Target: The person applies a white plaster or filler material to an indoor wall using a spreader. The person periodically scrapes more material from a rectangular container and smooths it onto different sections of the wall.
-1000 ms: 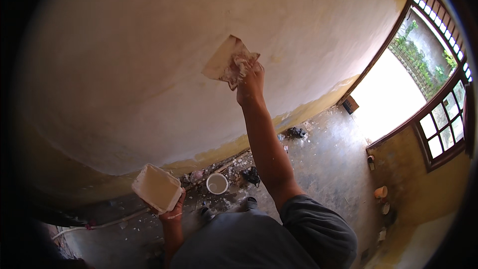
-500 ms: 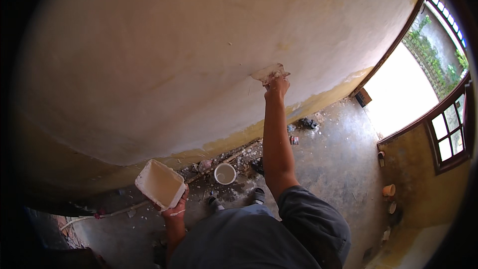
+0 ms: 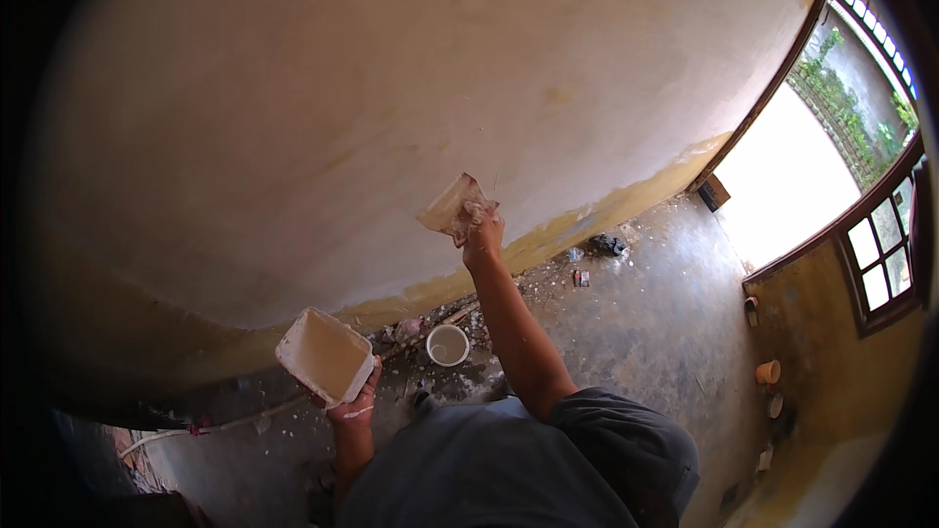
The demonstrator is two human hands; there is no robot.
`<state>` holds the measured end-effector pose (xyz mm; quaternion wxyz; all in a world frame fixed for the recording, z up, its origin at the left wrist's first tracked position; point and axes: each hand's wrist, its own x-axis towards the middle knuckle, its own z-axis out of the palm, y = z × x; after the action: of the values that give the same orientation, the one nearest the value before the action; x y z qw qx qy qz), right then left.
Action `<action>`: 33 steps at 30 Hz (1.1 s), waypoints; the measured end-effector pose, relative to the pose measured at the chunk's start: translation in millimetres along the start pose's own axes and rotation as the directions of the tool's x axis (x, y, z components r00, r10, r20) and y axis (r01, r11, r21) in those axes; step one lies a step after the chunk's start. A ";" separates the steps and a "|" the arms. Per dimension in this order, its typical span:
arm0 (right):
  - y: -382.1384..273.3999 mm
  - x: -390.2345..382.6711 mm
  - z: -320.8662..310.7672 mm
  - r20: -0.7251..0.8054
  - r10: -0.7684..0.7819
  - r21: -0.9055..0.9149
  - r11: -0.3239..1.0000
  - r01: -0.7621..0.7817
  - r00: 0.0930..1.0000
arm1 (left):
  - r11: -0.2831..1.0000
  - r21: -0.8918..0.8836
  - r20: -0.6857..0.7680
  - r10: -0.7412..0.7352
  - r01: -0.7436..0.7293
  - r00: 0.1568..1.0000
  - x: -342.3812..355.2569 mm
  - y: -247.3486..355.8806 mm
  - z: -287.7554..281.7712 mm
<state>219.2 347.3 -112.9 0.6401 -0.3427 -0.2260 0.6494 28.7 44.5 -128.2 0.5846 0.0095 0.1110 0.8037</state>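
My right hand [image 3: 483, 232] grips a flat, plaster-smeared putty knife [image 3: 445, 210], its broad blade pointing up and left in front of the wall. Whether the blade touches the wall, I cannot tell. The wall [image 3: 323, 127] has a pale coat of filler over most of it, with a bare yellow strip along the bottom. At lower left my left hand [image 3: 358, 401] holds a square, whitish tub [image 3: 326, 356] from below and the side, tilted so its beige inside shows. White filler streaks the left wrist.
A round white bucket [image 3: 448, 345] stands on the floor by the wall, near my feet. Crumbs and a long pole [image 3: 245, 415] lie along the wall base. A black bag [image 3: 606, 244] and small red box [image 3: 582, 279] sit farther right, before a bright doorway [image 3: 792, 176].
My right hand has come down and left with the putty knife, the blade now turned more upright. The left hand and tub have shifted slightly right in the picture.
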 end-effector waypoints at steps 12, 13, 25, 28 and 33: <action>4.3 102.0 -54.9 -0.412 0.123 0.122 0.989 -0.079 0.903 | 0.997 0.032 -0.014 0.076 -0.075 0.997 -12.7 12.7 -20.4; -13.9 95.9 -43.1 -0.377 0.042 0.088 0.996 -0.010 0.925 | 0.995 0.051 0.015 0.087 -0.088 0.996 -10.1 10.8 -25.4; -110.0 20.3 144.8 0.082 -0.482 -0.294 0.825 0.483 0.872 | 0.996 0.035 0.175 0.071 -0.079 0.982 1.6 -0.6 -9.8; -86.8 11.0 158.0 0.169 -0.513 -0.247 0.805 0.540 0.842 | 0.998 -0.020 0.172 0.058 -0.055 0.983 4.1 -2.4 -7.7; -104.8 -24.3 123.6 0.243 0.088 0.238 0.960 -0.147 0.966 | 0.995 0.004 0.236 0.097 -0.101 0.967 4.2 1.7 -17.6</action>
<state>198.0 349.5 49.5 0.6083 -0.1932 -0.1927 0.7453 23.3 45.0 -145.6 0.5528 0.1150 0.0468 0.8240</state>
